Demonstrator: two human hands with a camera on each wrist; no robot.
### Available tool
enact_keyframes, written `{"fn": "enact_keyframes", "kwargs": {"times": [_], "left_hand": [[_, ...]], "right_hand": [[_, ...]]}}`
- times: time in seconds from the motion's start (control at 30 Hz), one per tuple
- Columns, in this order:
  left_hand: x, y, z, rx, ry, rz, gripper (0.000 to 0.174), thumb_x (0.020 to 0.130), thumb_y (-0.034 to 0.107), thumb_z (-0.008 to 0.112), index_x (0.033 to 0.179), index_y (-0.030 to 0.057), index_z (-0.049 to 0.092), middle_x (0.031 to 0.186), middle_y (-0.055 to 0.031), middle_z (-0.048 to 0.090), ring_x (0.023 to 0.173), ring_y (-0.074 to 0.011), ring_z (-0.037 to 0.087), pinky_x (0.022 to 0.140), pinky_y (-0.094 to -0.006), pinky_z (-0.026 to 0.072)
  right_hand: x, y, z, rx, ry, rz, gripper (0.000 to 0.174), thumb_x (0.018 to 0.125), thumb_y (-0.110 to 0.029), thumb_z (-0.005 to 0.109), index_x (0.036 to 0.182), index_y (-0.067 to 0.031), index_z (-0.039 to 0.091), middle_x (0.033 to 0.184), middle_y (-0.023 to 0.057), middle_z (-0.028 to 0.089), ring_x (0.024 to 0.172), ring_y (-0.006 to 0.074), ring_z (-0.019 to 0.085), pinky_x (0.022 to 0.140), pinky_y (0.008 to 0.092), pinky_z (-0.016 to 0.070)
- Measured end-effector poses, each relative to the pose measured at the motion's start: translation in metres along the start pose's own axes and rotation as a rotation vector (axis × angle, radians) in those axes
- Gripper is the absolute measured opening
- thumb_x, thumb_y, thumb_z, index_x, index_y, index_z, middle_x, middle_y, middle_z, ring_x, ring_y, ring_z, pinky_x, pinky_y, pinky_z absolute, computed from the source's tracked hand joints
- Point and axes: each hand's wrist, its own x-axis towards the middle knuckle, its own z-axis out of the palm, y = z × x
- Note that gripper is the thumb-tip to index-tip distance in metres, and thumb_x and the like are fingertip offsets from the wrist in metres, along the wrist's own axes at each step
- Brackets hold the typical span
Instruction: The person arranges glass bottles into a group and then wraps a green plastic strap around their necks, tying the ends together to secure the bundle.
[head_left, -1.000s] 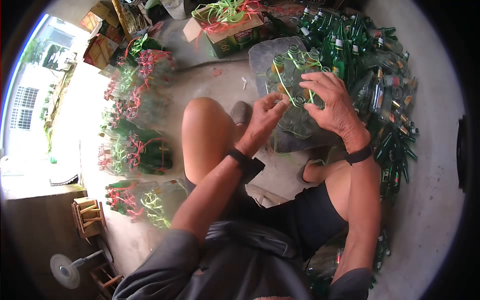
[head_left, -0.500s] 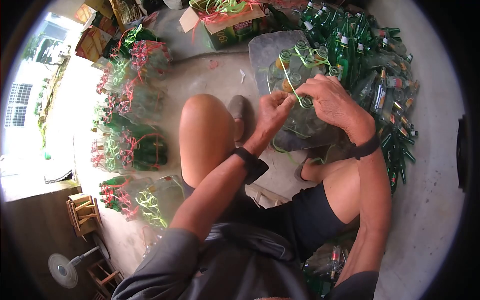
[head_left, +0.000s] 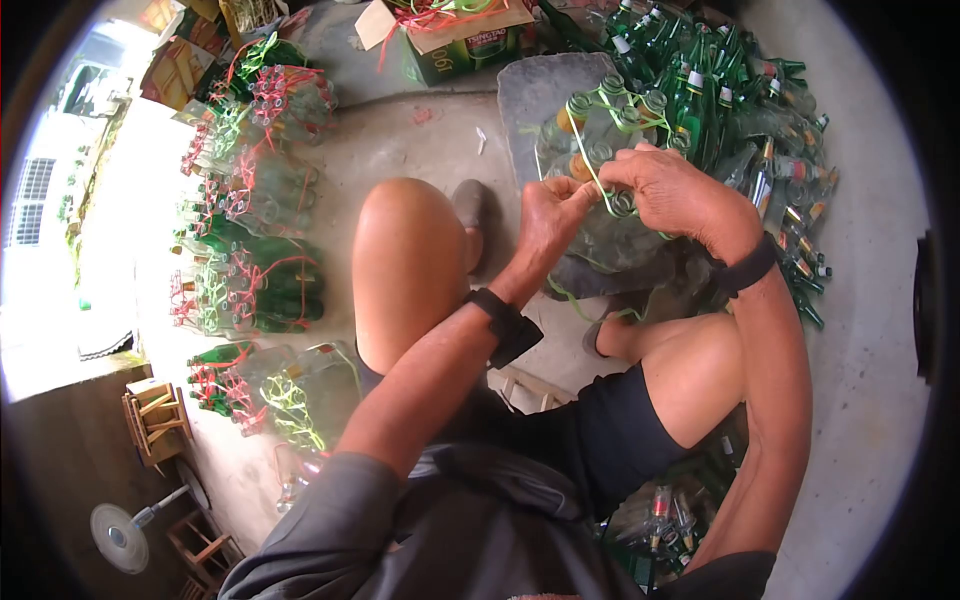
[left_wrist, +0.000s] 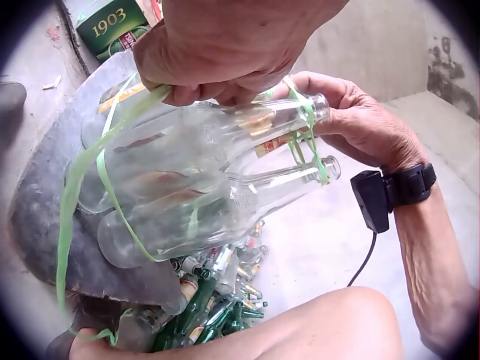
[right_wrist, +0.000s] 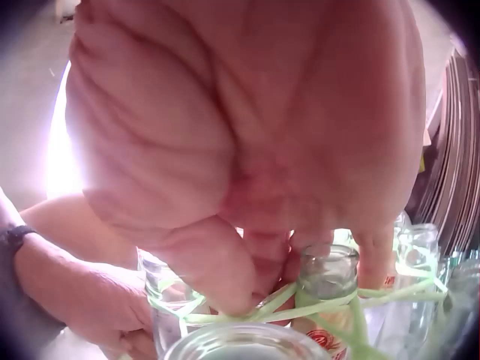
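Observation:
Several clear glass bottles [left_wrist: 172, 172] stand bunched on a dark stone slab [head_left: 522, 95], with a light green plastic strap [left_wrist: 105, 161] looped round their bodies and between their necks. My left hand [head_left: 550, 215] pinches the strap beside the near bottle necks, its fingertips close to those of the other hand. Over the necks, my right hand [head_left: 690, 195] pinches the strap between thumb and fingers, seen from the palm side in the right wrist view. A loose strap tail [left_wrist: 66, 240] hangs past the slab's edge. The fingers partly hide the strap where the hands meet.
Green and clear bottles [head_left: 700, 90] lie piled along the right wall. On the left stand strapped bundles of bottles [head_left: 265, 280]. A carton of red and green straps [head_left: 465, 50] sits at the back. A fan [head_left: 120, 538] and wooden stools [head_left: 155, 415] are at lower left.
My right hand has moved from spread fingers around the necks to pinching the strap beside my left hand. The left hand stays at the strap; the head view has shifted slightly.

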Motion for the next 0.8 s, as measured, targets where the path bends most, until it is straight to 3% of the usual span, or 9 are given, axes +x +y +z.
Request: {"fn": "enact_keyframes", "kwargs": {"times": [0.07, 0.13, 0.23, 0.37, 0.47, 0.57, 0.67, 0.8], "left_hand": [[-0.004, 0.009, -0.003, 0.059, -0.066, -0.102, 0.038, 0.095, 0.031, 0.077, 0.092, -0.0069, 0.074, 0.076, -0.0014, 0.067, 0.071, -0.0076, 0.056, 0.059, -0.0277, 0.0453], [-0.007, 0.015, -0.003, 0.068, -0.064, -0.082, 0.039, 0.095, 0.032, 0.076, 0.093, -0.0073, 0.074, 0.076, -0.0015, 0.067, 0.071, -0.0079, 0.056, 0.059, -0.0283, 0.0453], [-0.009, 0.016, -0.002, 0.087, -0.064, -0.042, 0.040, 0.097, 0.032, 0.074, 0.095, -0.0082, 0.074, 0.077, -0.0017, 0.067, 0.072, -0.0085, 0.056, 0.060, -0.0290, 0.0454], [-0.012, 0.024, 0.000, 0.056, -0.065, 0.047, 0.040, 0.099, 0.031, 0.070, 0.100, -0.0089, 0.073, 0.078, -0.0023, 0.067, 0.074, -0.0089, 0.056, 0.061, -0.0288, 0.0454], [-0.014, 0.031, -0.003, 0.061, -0.127, 0.005, 0.039, 0.100, 0.029, 0.068, 0.105, -0.0093, 0.073, 0.082, -0.0035, 0.068, 0.077, -0.0095, 0.057, 0.065, -0.0299, 0.0470], [-0.013, 0.029, 0.001, 0.002, -0.072, 0.150, 0.030, 0.097, 0.020, 0.068, 0.099, -0.0088, 0.074, 0.071, -0.0035, 0.065, 0.068, -0.0090, 0.055, 0.060, -0.0323, 0.0469], [-0.016, 0.030, 0.002, -0.040, -0.078, 0.224, 0.028, 0.098, 0.018, 0.065, 0.100, -0.0089, 0.073, 0.071, -0.0007, 0.062, 0.068, -0.0077, 0.051, 0.058, -0.0307, 0.0437], [-0.015, 0.033, 0.002, -0.016, -0.112, 0.205, 0.026, 0.099, 0.017, 0.064, 0.099, -0.0089, 0.071, 0.070, 0.0019, 0.058, 0.066, -0.0064, 0.047, 0.056, -0.0298, 0.0400]], "right_hand": [[-0.004, -0.008, -0.001, -0.068, 0.035, -0.004, 0.032, 0.079, 0.007, 0.054, 0.103, -0.0090, 0.069, 0.097, 0.0082, 0.061, 0.098, 0.0315, 0.054, 0.088, 0.0415, 0.0445], [-0.009, -0.018, -0.002, -0.324, 0.223, -0.070, 0.020, 0.079, 0.000, 0.065, 0.095, -0.0113, 0.072, 0.094, 0.0057, 0.062, 0.101, 0.0292, 0.058, 0.088, 0.0428, 0.0441], [-0.011, -0.022, -0.003, -0.459, 0.329, -0.138, 0.013, 0.078, -0.004, 0.070, 0.089, -0.0098, 0.072, 0.091, 0.0056, 0.060, 0.098, 0.0277, 0.058, 0.089, 0.0417, 0.0438], [-0.015, -0.024, -0.015, -0.455, 0.397, -0.155, 0.008, 0.075, -0.002, 0.071, 0.081, -0.0084, 0.071, 0.091, 0.0060, 0.060, 0.098, 0.0275, 0.057, 0.088, 0.0417, 0.0439], [-0.023, -0.024, -0.021, -0.437, 0.416, -0.160, 0.007, 0.073, -0.003, 0.073, 0.076, -0.0072, 0.069, 0.091, 0.0066, 0.059, 0.097, 0.0276, 0.057, 0.086, 0.0418, 0.0443], [-0.035, -0.020, -0.026, -0.388, 0.372, -0.045, 0.007, 0.073, -0.005, 0.073, 0.076, -0.0057, 0.067, 0.091, 0.0089, 0.059, 0.096, 0.0291, 0.057, 0.086, 0.0419, 0.0447], [-0.044, -0.008, -0.028, -0.309, 0.334, 0.104, 0.010, 0.075, -0.009, 0.074, 0.078, -0.0045, 0.065, 0.089, 0.0117, 0.058, 0.093, 0.0322, 0.057, 0.085, 0.0432, 0.0457], [-0.046, 0.009, -0.024, -0.059, 0.305, 0.256, 0.014, 0.085, -0.014, 0.069, 0.083, -0.0015, 0.064, 0.091, 0.0151, 0.060, 0.091, 0.0388, 0.060, 0.083, 0.0470, 0.0479]]}}
